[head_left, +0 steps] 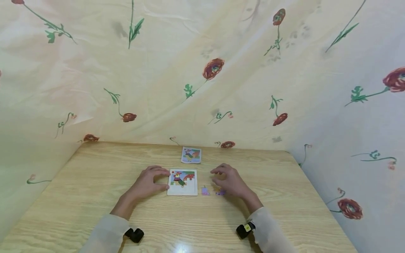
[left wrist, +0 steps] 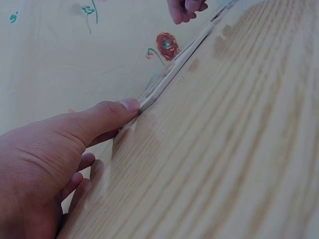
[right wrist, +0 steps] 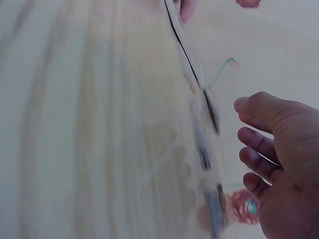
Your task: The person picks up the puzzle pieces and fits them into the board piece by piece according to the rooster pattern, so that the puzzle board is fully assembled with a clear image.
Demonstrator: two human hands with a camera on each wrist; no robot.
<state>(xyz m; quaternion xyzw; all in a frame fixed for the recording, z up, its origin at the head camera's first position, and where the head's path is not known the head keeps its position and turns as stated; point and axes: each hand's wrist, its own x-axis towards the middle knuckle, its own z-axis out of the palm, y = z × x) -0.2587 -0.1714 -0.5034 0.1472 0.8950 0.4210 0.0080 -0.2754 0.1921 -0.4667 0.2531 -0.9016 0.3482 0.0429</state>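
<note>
A white-framed jigsaw puzzle board (head_left: 182, 191) lies flat on the table, its upper part showing a colourful bird picture and its lower part white. My left hand (head_left: 152, 181) is at the board's left side, fingertips by the upper edge and thumb by the lower corner. In the left wrist view, the thumb (left wrist: 130, 104) touches the board's rim. My right hand (head_left: 230, 181) hovers right of the board with loosely bent fingers and nothing between them. Below it lie loose puzzle pieces: a purple one (head_left: 205, 190) beside the board and another (head_left: 220, 192) partly by the hand.
A square picture card (head_left: 191, 155) with a similar bird lies behind the board. The wood-grain table (head_left: 177, 218) ends at a flower-patterned cloth (head_left: 158, 88), which hangs at the back and along the sides. Black wrist cameras (head_left: 136, 235) sit at both sleeves.
</note>
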